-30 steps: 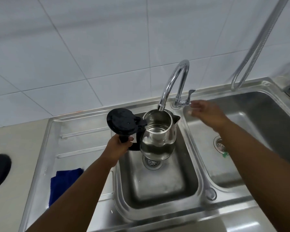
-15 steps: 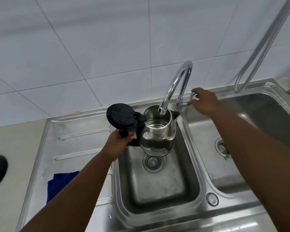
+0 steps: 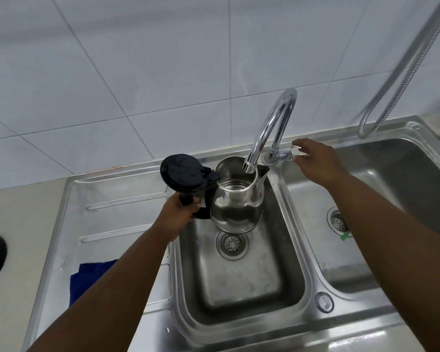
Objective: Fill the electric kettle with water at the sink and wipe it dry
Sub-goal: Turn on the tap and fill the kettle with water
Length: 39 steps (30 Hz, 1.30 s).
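1. We are holding the kettle (image 3: 236, 201) by its black handle with our left hand (image 3: 178, 214), fingers closed right round the grip. It is hanging over the left basin (image 3: 239, 283), above the drain (image 3: 232, 243), with its lid (image 3: 182, 174) flipped open and the tap (image 3: 272, 128) spout reaching just inside its mouth.
2. Our right hand (image 3: 315, 161) is pinching the tap lever (image 3: 294, 149) between thumb and fingers, part closed. We cannot tell whether water is running; no stream is showing.
3. If we are opening the lever too hard, water is likely to be splashing off the steel wall and out over the rim, wetting the handle and base.
4. The kettle is getting heavier as it fills, and one hand is carrying it all. A wet or loosening grip could be letting it tip or drop into the basin.
5. The spout is sitting close to the rim, so any drift of the left hand could be knocking the two together or sending water down the outside.
6. Looking at the lever, we are risking overfilling.
7. The blue cloth (image 3: 92, 280) is lying on the drainboard (image 3: 117, 199), well apart and partly hidden by our left arm; reaching for it while loaded could be awkward.
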Available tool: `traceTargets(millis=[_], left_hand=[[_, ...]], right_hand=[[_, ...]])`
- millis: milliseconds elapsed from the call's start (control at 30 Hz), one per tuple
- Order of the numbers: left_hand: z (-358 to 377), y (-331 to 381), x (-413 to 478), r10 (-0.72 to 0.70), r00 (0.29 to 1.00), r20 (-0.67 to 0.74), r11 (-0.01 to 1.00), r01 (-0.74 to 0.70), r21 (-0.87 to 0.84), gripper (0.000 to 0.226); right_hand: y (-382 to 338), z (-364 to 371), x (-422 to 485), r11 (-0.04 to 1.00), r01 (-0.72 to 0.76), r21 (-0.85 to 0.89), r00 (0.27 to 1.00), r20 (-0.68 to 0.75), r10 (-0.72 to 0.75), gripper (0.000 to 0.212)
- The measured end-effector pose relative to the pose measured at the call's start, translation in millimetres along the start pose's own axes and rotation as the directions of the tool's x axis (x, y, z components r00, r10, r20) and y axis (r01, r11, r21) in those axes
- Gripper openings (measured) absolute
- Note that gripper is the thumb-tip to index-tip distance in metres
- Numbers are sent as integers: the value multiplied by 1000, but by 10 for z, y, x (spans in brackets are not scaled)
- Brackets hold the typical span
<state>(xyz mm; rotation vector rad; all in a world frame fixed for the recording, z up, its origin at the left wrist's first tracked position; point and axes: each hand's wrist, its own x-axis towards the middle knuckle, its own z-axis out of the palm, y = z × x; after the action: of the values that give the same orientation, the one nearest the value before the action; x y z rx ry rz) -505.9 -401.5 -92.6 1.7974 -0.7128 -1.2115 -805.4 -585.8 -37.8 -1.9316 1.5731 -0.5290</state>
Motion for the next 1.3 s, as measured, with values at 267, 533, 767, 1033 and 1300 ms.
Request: traceTargets(millis=[267,533,767,1033,1300], left_hand=[[-25,-1,3,-16,1000,2,1000,16,7,19],[-37,-23,9,-29,1000,-3,1000,29,5,21],[-35,26,8,-16,1000,-5,1000,16,2,21],[-10,63,7,-9,1000,2,1000,9,-19,21],[-4,60,5,-13,1000,0,1000,13,3,23]], right_hand=[[61,31,-37,999,-10,38,1000,14,9,40],[83,197,-298,973,213,-86,906,-354,-230,42],[-9,431,-602,944,46,328,964,232,-127,64],[-50,510,-609,847,-94,523,894,419,-159,60],[-12,505,-590,841,-113,528,899,415,-140,55]])
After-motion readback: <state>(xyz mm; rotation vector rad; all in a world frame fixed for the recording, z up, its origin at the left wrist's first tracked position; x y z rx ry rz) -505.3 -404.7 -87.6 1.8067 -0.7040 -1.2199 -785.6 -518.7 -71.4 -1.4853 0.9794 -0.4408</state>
